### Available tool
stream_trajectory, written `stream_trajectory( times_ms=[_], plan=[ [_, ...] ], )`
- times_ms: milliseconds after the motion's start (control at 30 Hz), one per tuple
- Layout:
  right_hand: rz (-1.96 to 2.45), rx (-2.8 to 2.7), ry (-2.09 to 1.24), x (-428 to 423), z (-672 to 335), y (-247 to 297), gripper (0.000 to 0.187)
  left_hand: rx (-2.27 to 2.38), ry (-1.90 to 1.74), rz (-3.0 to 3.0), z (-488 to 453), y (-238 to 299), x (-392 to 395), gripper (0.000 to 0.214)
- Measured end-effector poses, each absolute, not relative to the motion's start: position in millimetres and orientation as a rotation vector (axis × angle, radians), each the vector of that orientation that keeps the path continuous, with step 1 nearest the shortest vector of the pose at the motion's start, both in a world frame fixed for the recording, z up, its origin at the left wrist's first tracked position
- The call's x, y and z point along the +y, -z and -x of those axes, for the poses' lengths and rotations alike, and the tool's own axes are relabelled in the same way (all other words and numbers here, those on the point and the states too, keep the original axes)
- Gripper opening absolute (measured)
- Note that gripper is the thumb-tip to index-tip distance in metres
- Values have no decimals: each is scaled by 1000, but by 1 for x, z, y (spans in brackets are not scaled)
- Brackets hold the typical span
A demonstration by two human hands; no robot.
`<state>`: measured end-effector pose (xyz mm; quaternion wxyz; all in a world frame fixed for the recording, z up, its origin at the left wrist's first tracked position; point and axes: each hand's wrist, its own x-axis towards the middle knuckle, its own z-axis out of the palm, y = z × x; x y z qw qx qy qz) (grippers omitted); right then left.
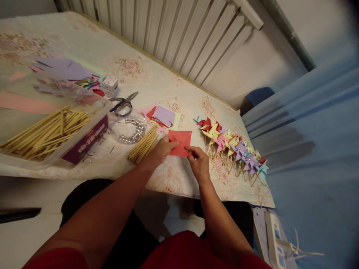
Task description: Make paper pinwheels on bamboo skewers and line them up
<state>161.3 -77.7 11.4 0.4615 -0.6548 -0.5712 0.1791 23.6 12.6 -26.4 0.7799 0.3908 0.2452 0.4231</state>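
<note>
A square of red paper [183,137] is held between my two hands above the table's front part, with cut lines faintly visible running in from its corners. My left hand [163,149] grips its left side, thumb on top. At the lower right corner, my right hand [198,160] pinches the paper between thumb and finger. Just left of my left hand lies a bundle of thin wooden sticks [143,145]. Behind the red square sits a stack of coloured paper squares [163,116], purple on top. To the right is a row of finished paper pinwheels [231,144] on sticks.
A clear plastic box [56,158] of wooden sticks fills the left side. Beside it are scissors [123,104], a round clear case of silvery pins [128,130], small white boxes [110,84] and purple paper sheets [66,68]. A blue curtain [314,149] hangs at right, near a power strip [276,239].
</note>
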Motion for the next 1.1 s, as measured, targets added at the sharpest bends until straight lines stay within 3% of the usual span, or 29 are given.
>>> stream_trajectory(
  times_ms=[467, 833, 1100],
  plan=[
    [1590, -1192, -776, -71, -148, -20, 11, 581, -872, -878, -25, 18, 10, 20],
    [1513, -930, -1001, -65, -142, -14, 32, 510, -853, -865, -25, 15, 9, 21],
    [1590, -884, -944, -62, -140, -15, 28, 533, -880, -866, -24, 13, 7, 19]
  ],
)
